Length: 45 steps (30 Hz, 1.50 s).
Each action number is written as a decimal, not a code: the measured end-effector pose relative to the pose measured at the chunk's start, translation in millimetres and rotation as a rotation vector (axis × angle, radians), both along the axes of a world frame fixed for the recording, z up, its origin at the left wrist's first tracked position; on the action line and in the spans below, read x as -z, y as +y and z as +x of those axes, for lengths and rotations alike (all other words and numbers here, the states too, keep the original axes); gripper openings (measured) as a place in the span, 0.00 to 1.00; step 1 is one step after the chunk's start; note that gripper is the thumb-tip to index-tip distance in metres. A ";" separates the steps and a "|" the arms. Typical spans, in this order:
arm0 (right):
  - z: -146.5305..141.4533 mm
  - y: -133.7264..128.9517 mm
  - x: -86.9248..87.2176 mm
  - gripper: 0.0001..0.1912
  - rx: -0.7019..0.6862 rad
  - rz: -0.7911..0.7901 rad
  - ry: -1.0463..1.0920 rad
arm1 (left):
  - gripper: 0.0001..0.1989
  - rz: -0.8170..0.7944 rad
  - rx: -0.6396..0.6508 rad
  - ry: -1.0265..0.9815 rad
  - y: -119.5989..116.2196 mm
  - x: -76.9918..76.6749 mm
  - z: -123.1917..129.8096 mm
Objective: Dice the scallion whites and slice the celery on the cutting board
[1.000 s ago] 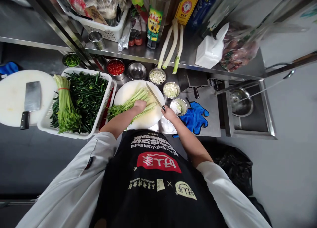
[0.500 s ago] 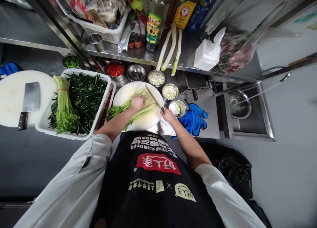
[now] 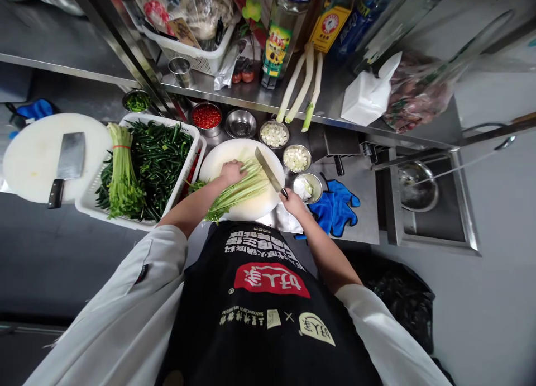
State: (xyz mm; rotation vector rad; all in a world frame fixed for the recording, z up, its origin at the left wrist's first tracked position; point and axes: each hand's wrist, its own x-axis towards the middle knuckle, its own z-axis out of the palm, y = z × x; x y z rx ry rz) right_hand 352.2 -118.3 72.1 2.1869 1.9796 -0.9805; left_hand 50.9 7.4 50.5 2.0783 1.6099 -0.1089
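Note:
A bunch of pale green stalks [image 3: 247,189] with leafy ends at the left lies across the round white cutting board [image 3: 268,205]. My left hand [image 3: 233,172] rests on the upper side of the stalks; its fingers are partly spread and nothing is gripped in them. My right hand [image 3: 293,201] is closed round the dark handle of a knife [image 3: 268,170] at the board's right edge. The blade points up and to the left, beside the right ends of the stalks.
Left of the board stands a white basket [image 3: 184,189] of green chillies and celery. Farther left, a cleaver [image 3: 71,154] lies on another board [image 3: 25,162]. Behind are bowls of red pieces [image 3: 206,117] and white pieces [image 3: 274,134]. Blue gloves [image 3: 335,207] and a sink [image 3: 450,221] are at right.
The view has shifted, so the scene sits farther right. My left hand has moved left along the stalks and its fingers have loosened. More of the bunch shows between it and the knife.

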 end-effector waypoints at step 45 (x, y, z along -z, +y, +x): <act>-16.2 5.5 -6.3 0.19 -0.002 0.000 -0.036 | 0.71 -0.116 0.041 0.036 -26.3 13.5 8.7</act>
